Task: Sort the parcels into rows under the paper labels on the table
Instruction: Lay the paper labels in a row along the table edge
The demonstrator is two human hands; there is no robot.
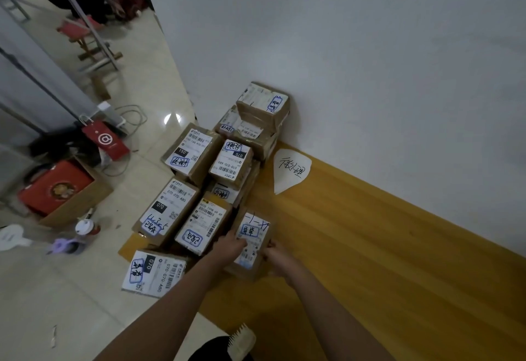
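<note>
A small cardboard parcel [254, 235] with a white shipping label sits at the right edge of a pile of several parcels [199, 178] on the left end of the wooden table [370, 246]. My left hand [230, 244] grips its left side and my right hand [273, 255] grips its right side. A white paper label [291, 169] with handwriting lies on the table by the wall, just right of the pile. One parcel [155, 272] overhangs the table's left edge.
A white wall [370, 61] runs along the table's far side. On the tiled floor to the left stand an open box with red packaging [57, 189], a red paper bag [105, 140], a cup [84, 228] and cables. A red stool [82, 33] is farther back.
</note>
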